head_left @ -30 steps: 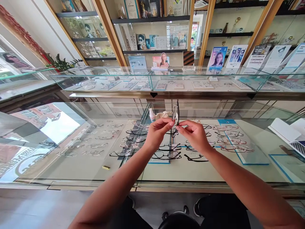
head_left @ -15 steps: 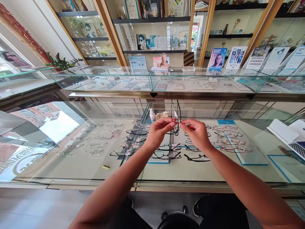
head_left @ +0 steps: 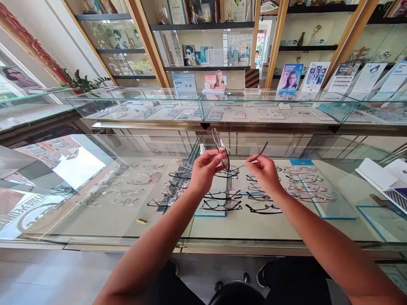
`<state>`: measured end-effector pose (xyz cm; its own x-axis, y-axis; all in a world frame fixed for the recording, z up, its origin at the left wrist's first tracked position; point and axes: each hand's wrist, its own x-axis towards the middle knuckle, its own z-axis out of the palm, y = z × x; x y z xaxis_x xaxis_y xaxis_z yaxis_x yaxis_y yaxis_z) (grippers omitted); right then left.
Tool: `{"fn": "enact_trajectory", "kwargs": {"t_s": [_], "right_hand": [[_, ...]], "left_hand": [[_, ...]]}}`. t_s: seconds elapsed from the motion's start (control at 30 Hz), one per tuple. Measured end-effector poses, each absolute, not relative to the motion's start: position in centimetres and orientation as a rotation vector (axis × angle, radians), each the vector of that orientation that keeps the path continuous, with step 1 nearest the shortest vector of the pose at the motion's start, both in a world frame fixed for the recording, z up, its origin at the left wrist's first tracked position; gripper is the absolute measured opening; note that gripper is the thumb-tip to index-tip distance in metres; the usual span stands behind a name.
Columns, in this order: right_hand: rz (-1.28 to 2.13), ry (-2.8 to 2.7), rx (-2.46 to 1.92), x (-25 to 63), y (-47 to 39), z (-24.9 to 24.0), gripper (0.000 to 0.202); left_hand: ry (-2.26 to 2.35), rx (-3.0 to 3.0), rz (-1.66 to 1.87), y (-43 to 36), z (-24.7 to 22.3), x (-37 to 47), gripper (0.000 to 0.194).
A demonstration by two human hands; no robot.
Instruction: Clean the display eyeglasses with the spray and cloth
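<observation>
A pair of dark-rimmed glasses (head_left: 228, 159) is held up above the glass counter, its lenses tilted upright. My left hand (head_left: 205, 167) pinches the frame near the lenses. With closed fingers, my right hand (head_left: 262, 169) grips a temple arm of the same glasses, whose dark tip sticks up to the right. Below the hands, rows of glasses (head_left: 221, 205) lie on the display. A small white bottle (head_left: 202, 148) stands behind my left hand, partly hidden.
More glasses (head_left: 310, 178) lie to the right and pale frames (head_left: 127, 192) to the left. An open white case (head_left: 381, 176) is at the right edge. Behind runs a glass showcase (head_left: 260, 111). A small yellow item (head_left: 141, 221) is near the front left.
The glasses have turned and their temple arm has swung out to the right. My hands have moved apart, the left one slightly left and the right one slightly right.
</observation>
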<state>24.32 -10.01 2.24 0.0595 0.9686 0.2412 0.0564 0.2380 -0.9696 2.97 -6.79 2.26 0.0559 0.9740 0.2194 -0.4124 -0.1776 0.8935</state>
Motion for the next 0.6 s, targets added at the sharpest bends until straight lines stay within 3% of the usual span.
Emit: {"fn": "enact_trajectory", "kwargs": {"t_s": [0.37,0.53,0.6], "right_hand": [[1.131,-1.154,-1.101,24.1,-8.7,0.8,0.039],[1.068,-1.482,-1.286,24.4,-10.2,2.4,0.042],[1.012,-1.575,-1.168,24.2,-11.3,3.1,0.033]], "left_hand": [[0.733,1.056,1.526,-6.3,2.4,2.6,0.052],[0.796,1.26,1.593,-6.2,2.2,2.6,0.046],[0.803,1.352,1.616,-6.3,1.9,2.6,0.042]]}}
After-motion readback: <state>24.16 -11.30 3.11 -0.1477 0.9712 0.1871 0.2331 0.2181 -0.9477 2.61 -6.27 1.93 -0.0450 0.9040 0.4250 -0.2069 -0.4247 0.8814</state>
